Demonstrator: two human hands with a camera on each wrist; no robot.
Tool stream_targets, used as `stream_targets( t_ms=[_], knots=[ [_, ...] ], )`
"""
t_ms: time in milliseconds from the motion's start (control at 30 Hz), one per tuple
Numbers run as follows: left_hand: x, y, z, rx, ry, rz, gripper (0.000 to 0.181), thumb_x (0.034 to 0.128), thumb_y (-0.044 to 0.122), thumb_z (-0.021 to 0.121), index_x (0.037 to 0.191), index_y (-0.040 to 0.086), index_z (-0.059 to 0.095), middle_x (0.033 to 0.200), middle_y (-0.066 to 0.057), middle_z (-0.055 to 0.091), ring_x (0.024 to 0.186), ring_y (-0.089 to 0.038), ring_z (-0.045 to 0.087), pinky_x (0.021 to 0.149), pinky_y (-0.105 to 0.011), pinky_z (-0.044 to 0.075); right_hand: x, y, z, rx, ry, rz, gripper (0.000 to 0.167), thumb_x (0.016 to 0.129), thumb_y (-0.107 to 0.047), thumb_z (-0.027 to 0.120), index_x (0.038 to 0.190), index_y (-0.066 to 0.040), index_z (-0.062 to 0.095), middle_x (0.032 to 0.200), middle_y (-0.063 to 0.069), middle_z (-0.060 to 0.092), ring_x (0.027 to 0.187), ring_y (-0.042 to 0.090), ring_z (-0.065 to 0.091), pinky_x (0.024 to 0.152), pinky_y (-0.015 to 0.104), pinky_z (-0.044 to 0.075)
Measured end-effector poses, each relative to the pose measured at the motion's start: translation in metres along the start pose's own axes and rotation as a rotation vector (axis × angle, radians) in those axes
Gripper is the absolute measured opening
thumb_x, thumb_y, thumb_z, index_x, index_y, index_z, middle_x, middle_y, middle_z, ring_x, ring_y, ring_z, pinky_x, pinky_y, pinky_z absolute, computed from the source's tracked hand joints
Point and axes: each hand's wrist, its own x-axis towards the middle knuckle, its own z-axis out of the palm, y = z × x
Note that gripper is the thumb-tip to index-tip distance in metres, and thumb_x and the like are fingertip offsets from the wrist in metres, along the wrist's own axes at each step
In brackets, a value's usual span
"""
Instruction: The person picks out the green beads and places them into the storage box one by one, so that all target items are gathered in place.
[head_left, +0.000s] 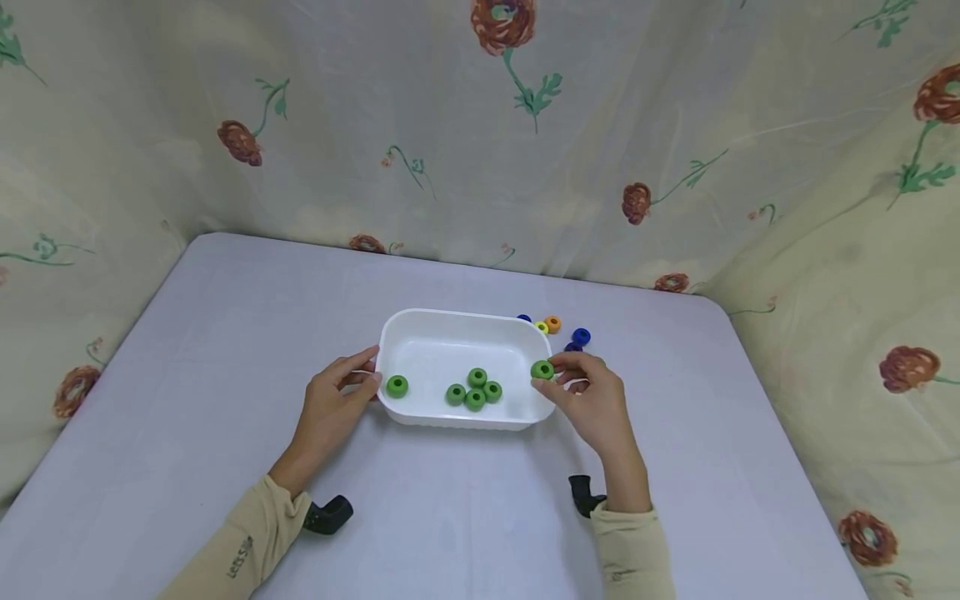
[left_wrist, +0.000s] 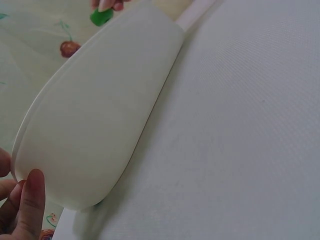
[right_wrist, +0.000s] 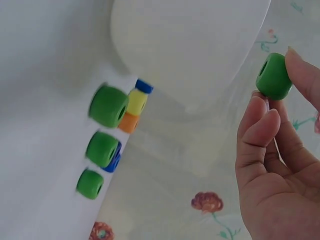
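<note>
A white plastic tub [head_left: 465, 421] stands on the table with several green beads [head_left: 476, 400] inside, most of them clustered right of its middle and one near its left end. My left hand [head_left: 330, 408] grips the tub's left end; the left wrist view shows the thumb [left_wrist: 32, 200] against the outer wall. Over the right rim, my right hand [head_left: 600, 408] pinches another green bead [right_wrist: 275, 77] between thumb and fingers. Three green beads [right_wrist: 102, 149] lie on the table beside the tub in the right wrist view; my right hand hides them in the head view.
Behind the tub's right end lie an orange bead [head_left: 552, 324], a yellow bead [head_left: 541, 327] and a few blue beads [head_left: 581, 337]. Black curved pieces [head_left: 330, 515] show at both forearms. Flowered cloth [head_left: 420, 100] hangs around the white table [head_left: 450, 517].
</note>
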Motion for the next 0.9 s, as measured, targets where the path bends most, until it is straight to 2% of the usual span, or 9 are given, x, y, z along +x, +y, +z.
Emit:
stream_targets(
  t_ms=[167, 433, 700, 900],
  knots=[
    [0.0, 0.0, 0.0, 0.003, -0.001, 0.001, 0.045, 0.0961, 0.006, 0.064, 0.141, 0.008, 0.058, 0.12, -0.016, 0.062, 0.113, -0.028, 0.063, 0.081, -0.013, 0.06, 0.0, -0.012, 0.012, 0.01, -0.044, -0.029, 0.038, 0.084, -0.021, 0.082, 0.117, -0.01, 0.069, 0.11, 0.007, 0.071, 0.098, 0.021, 0.062, 0.078, 0.02, 0.051],
    [0.0, 0.0, 0.0, -0.018, -0.007, -0.008, 0.046, 0.0961, 0.006, 0.064, 0.141, 0.008, 0.058, 0.12, -0.016, 0.061, 0.113, -0.029, 0.063, 0.08, -0.014, 0.06, 0.004, -0.03, 0.033, 0.053, -0.103, -0.127, 0.035, 0.081, -0.018, 0.085, 0.112, -0.009, 0.071, 0.106, 0.006, 0.072, 0.092, 0.019, 0.064, 0.073, 0.018, 0.052],
    [0.0, 0.001, 0.0, -0.012, -0.013, -0.009, 0.046, 0.0963, 0.006, 0.064, 0.142, 0.008, 0.057, 0.121, -0.016, 0.061, 0.114, -0.029, 0.063, 0.081, -0.015, 0.061, 0.01, -0.047, 0.062, 0.047, -0.186, -0.17, 0.031, 0.082, -0.021, 0.083, 0.109, -0.011, 0.072, 0.102, 0.003, 0.071, 0.091, 0.024, 0.065, 0.075, 0.025, 0.054],
    [0.0, 0.001, -0.001, -0.019, -0.016, -0.018, 0.046, 0.0966, 0.006, 0.063, 0.142, 0.008, 0.057, 0.122, -0.017, 0.062, 0.114, -0.03, 0.062, 0.082, -0.013, 0.059, 0.017, -0.055, 0.084, -0.012, -0.258, -0.202, 0.029, 0.084, -0.022, 0.082, 0.109, -0.011, 0.073, 0.101, 0.002, 0.073, 0.085, 0.015, 0.064, 0.074, 0.026, 0.054]
  ],
)
